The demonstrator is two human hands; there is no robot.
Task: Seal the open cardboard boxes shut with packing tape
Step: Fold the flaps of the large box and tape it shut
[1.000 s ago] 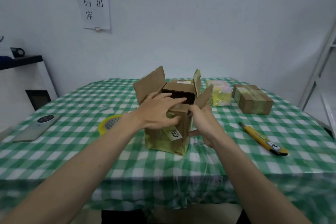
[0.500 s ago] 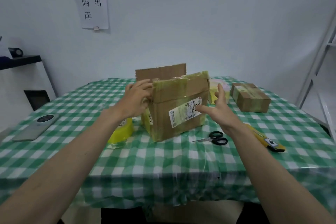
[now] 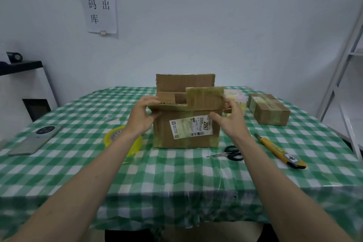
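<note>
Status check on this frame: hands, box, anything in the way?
Left hand grips the near flap; right hand open at the box's right corner. Cardboard box unsealed, back flap upright. Tape roll untouched beside it. Nothing blocking.

Scissors [image 3: 232, 153], phone [image 3: 33, 139], checked tablecloth [image 3: 176, 179], wall notice [image 3: 98, 2]
</note>
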